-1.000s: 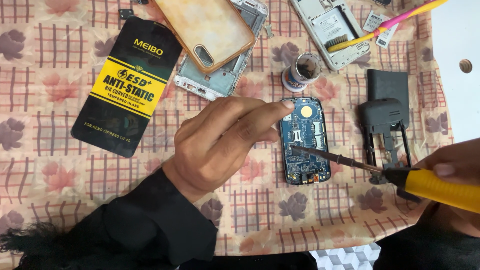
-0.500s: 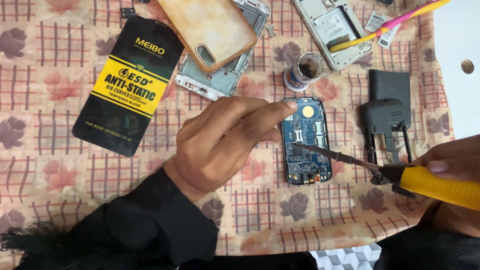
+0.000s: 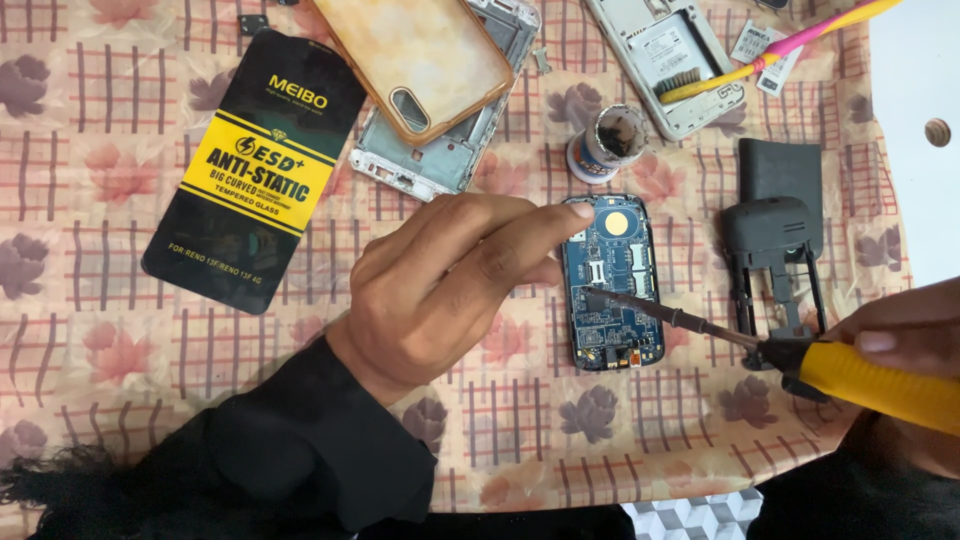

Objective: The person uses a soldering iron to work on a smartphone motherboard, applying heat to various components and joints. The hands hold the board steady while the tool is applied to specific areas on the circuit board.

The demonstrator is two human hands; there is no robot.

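Two hands work: right hand (image 3: pixel 905 335) grips soldering iron (image 3: pixel 780 350) pointing left onto upright circuit board (image 3: pixel 610 285); left hand (image 3: pixel 450 285) seemingly steadies it.

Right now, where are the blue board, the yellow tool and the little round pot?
blue circuit board (image 3: pixel 612 300): head view, middle of its face.
yellow-handled soldering iron (image 3: pixel 880 385): head view, on the handle.
small round pot (image 3: pixel 608 142): head view, its rim.

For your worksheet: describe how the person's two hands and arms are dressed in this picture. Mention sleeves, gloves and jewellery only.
Both hands are bare, with no gloves. The left hand emerges from a long black sleeve ending at the wrist. The right hand shows dark clothing below it. No rings or watch are visible.
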